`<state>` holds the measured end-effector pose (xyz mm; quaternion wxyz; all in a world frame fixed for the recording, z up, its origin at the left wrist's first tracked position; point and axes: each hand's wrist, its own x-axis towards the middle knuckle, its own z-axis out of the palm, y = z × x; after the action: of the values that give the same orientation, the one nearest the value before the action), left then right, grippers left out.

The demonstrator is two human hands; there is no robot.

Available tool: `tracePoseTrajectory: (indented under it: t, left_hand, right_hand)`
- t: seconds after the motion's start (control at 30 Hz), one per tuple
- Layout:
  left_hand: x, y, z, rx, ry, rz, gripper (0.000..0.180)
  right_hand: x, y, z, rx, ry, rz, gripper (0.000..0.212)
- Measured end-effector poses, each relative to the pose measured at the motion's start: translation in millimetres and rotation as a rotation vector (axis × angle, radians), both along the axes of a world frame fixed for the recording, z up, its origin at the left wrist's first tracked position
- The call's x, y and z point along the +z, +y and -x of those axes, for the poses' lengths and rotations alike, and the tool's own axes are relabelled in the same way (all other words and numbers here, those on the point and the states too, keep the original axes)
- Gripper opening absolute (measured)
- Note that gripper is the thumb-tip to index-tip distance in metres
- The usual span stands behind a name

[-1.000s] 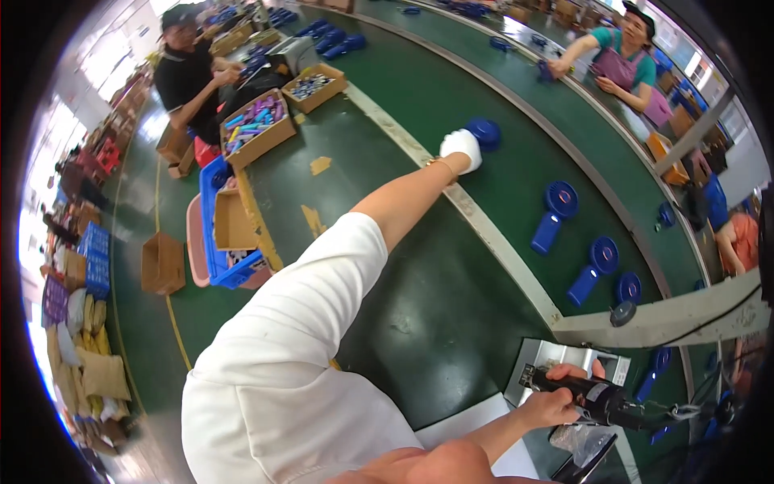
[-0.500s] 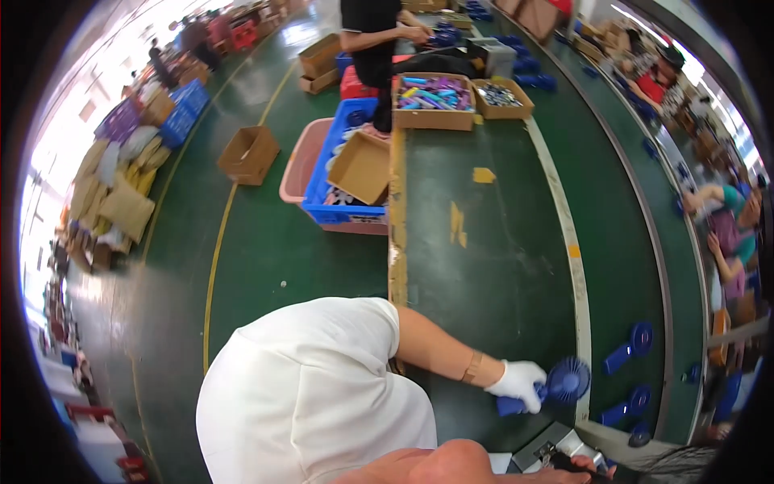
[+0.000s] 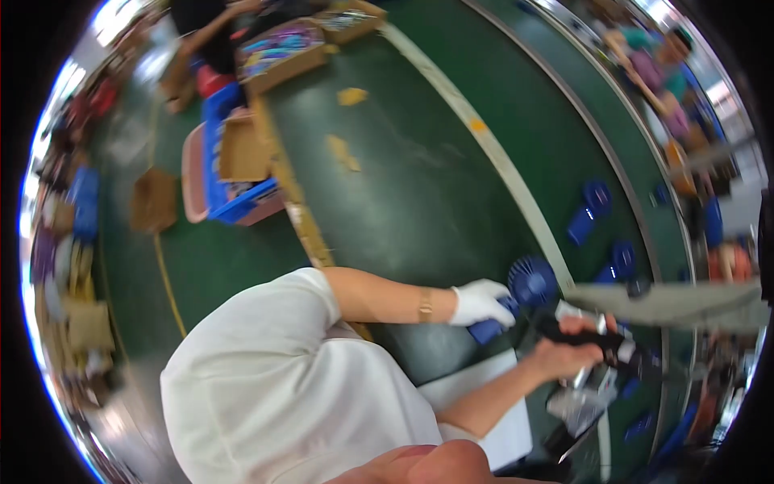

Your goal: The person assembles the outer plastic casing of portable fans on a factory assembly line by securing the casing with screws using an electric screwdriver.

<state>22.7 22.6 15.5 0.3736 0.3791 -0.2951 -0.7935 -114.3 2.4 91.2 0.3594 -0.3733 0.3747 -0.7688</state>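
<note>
My left hand (image 3: 480, 300), in a white glove, is shut on the handle of a small blue hand-held fan (image 3: 530, 282). It holds the fan just above the green belt (image 3: 419, 185), close to my body. My bare right hand (image 3: 560, 355) grips a black power screwdriver (image 3: 588, 337) right beside the fan's handle. A white sheet (image 3: 484, 387) lies under my right forearm. A shiny metal fixture (image 3: 588, 395) sits below the tool.
More blue fans (image 3: 588, 210) lie along the belt's far right side. A blue crate (image 3: 234, 202) holding a cardboard box stands left of the belt. Open boxes of coloured parts (image 3: 282, 48) sit at the far end. One person (image 3: 653, 64) works across the belt.
My left arm had reached far out over the belt to a blue fan. It has pulled the fan back, and the fan now sits next to the screwdriver in my right hand.
</note>
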Motion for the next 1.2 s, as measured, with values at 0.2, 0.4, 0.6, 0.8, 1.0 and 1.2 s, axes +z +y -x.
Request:
tracePoseTrajectory:
  t: [0.2,0.4,0.6,0.8,1.0,1.2]
  left_hand:
    - [4,-7,6,-0.009,0.174,-0.087,0.022]
    - [2,-12,13,-0.004,0.215,-0.197,0.025]
    - [1,-11,13,-0.011,0.214,-0.181,0.024]
    - [1,-9,12,0.014,0.202,-0.197,0.021]
    - [-4,-12,12,0.023,0.186,-0.187,0.017]
    - [9,-11,14,-0.010,0.164,-0.175,0.016]
  right_hand:
    - [2,0,1,0.122,0.016,0.062,0.082]
    - [-5,-4,6,0.125,0.027,0.047,0.082]
    - [-9,-6,4,0.131,0.064,0.027,0.086]
    - [-35,2,-6,0.398,-0.030,0.112,0.069]
    - [-42,2,-15,0.383,0.015,0.115,0.063]
    - [-32,4,-11,0.304,-0.044,0.045,0.053]
